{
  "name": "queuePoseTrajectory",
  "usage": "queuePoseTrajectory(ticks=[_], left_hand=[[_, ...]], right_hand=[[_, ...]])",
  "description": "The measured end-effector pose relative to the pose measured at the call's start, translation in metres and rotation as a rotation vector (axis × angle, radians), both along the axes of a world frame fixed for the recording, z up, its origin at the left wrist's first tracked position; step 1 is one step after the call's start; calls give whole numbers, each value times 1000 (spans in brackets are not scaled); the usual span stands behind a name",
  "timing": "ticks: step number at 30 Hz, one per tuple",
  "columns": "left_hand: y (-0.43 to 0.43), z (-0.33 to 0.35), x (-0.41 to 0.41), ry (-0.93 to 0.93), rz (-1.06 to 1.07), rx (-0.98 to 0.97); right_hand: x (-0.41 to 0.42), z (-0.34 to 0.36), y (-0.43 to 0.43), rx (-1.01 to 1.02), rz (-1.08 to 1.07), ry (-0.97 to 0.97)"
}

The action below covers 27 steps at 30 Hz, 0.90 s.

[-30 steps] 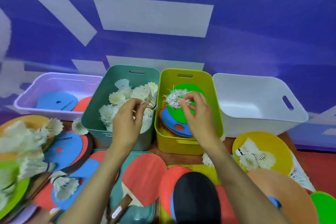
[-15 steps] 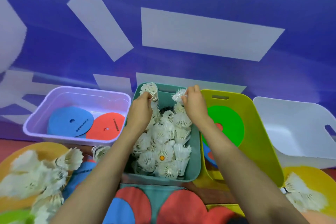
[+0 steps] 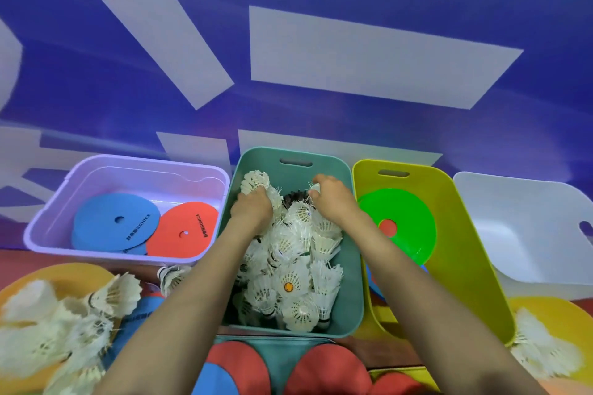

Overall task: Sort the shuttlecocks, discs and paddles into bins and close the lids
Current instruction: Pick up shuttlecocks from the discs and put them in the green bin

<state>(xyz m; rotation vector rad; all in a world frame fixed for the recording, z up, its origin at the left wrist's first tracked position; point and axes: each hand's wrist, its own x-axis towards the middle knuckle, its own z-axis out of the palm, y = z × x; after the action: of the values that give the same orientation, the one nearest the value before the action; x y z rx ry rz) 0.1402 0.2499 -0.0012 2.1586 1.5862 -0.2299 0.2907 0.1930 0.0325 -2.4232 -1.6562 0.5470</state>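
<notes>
- As both hands reach over the far end of the teal bin (image 3: 354, 266), the left hand (image 3: 252, 212) is curled round one shuttlecock (image 3: 255, 181), whose feather skirt stands clear above the fingers.
- The right hand (image 3: 333, 200) is bunched, with a white tuft (image 3: 315, 186) showing at its fingertips, so it appears to pinch a second shuttlecock.
- The teal bin stands between the lilac bin (image 3: 48, 231) on the left and the yellow-green bin (image 3: 475, 250) on the right, and it is heaped with a pile of shuttlecocks (image 3: 288, 269).
- More lie outside it: a loose bunch (image 3: 64, 327) at the near left and a few (image 3: 539, 349) at the near right.
- These should be very light, with thin feathers that splay and crush under a tight squeeze. The rounded cork end is the firm place to hold.
- Skirts in the heap interlock, so lifting one may drag its neighbours along.
- The blue disc (image 3: 115, 224) and red disc (image 3: 183, 231) lie flat in the lilac bin, and the green disc (image 3: 404, 224) lies in the yellow-green one. They look thin and are best lifted by an edge.
- The back of the right hand covers its grasp, so how much it holds cannot be told.
- The red paddles (image 3: 327, 372) are cut off at the near edge, handles unseen, and the loose bunch is blurred.
</notes>
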Motion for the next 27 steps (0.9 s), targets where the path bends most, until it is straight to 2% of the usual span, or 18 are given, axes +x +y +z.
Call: queuePoseTrajectory(ticks=[10, 15, 18, 21, 27], left_hand=[[-27, 14, -11, 83, -42, -21], [-58, 43, 1, -47, 11, 54], [-101, 60, 14, -129, -75, 126], [-153, 73, 35, -298, -154, 238], [-256, 86, 110, -605, -323, 356]], right_hand=[[-9, 23, -56, 64, 124, 32], [-6, 43, -89, 136, 126, 57], [2, 52, -118, 191, 113, 63], [22, 56, -160, 279, 91, 66], [106, 55, -283, 480, -3, 38]])
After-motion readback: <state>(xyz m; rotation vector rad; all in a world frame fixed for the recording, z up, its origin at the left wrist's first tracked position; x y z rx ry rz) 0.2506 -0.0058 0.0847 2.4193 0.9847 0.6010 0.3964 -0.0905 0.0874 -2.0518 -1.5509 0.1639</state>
